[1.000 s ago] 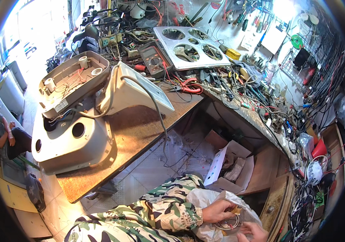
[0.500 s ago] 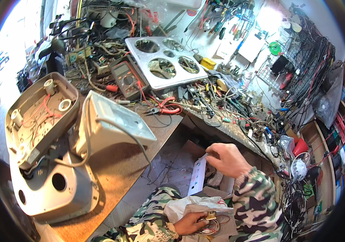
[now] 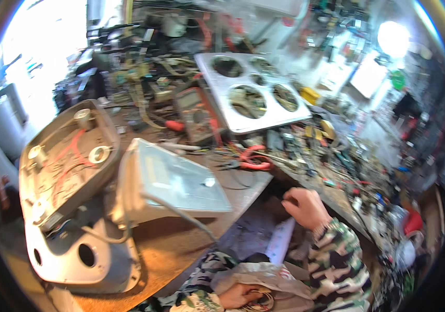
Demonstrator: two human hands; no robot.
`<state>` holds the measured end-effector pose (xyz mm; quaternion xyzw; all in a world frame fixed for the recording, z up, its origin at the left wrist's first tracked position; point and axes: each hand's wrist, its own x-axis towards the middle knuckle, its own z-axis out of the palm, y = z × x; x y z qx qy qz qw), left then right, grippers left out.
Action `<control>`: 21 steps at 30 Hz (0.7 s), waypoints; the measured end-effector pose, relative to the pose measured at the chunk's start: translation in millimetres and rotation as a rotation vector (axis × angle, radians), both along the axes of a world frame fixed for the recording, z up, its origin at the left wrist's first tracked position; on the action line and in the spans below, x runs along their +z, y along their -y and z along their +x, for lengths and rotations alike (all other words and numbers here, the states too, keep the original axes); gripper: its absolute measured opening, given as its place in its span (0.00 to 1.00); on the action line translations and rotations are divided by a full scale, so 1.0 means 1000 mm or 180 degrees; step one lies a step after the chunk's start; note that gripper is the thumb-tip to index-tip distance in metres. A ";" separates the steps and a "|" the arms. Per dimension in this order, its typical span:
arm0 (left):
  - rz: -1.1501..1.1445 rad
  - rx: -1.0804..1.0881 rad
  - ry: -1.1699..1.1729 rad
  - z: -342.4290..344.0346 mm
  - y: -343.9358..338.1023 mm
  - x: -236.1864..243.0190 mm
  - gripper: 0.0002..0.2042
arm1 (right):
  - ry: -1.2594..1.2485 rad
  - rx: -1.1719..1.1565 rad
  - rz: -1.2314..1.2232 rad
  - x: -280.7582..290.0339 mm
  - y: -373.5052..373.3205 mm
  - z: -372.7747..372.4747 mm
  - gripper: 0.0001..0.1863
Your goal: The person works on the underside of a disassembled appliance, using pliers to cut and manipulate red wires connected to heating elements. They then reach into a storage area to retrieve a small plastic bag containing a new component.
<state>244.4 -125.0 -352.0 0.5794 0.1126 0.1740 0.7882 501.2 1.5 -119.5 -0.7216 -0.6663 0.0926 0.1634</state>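
Note:
My left hand (image 3: 237, 296) is low in the picture, its fingers closed around a small coil of thin wire (image 3: 264, 300) above an opened pale paper or plastic bag (image 3: 290, 283) on my lap. Higher up on the right, my right hand (image 3: 305, 208) hangs in the air with fingers curled together; whatever they hold, if anything, is hidden. Below it, in the gap beside the bench, a white strip with colored marks (image 3: 280, 242) stands on a slant. Motion blurs the picture.
A floodlight (image 3: 178, 179) and two-holed lamp housing (image 3: 84, 255) fill the wooden bench's left side. Behind lie red-handled pliers (image 3: 255, 158), a multimeter (image 3: 197, 114) and a metal panel with round holes (image 3: 261, 122). Tools and cables clutter the right bench.
The view has swung, shifting the whole scene rightward and a little down. My right hand has come away from the white strip's upper end. My left hand stays at the wire coil.

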 end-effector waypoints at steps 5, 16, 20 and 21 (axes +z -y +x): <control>0.0119 -0.0461 -0.0155 0.019 0.012 -0.027 0.16 | -0.0423 0.0608 -0.0474 -0.027 0.044 -0.006 0.15; -0.0857 0.0415 -0.0601 0.026 -0.010 0.043 0.08 | -0.0685 0.0147 -0.0449 -0.003 0.206 0.013 0.36; -0.0289 0.0525 -0.0462 0.016 -0.011 0.054 0.12 | 0.0027 0.0251 -0.0526 0.007 0.273 -0.007 0.48; -0.0228 0.0735 -0.0338 0.020 -0.003 0.060 0.14 | -0.0122 0.0196 -0.0569 0.012 0.285 -0.013 0.48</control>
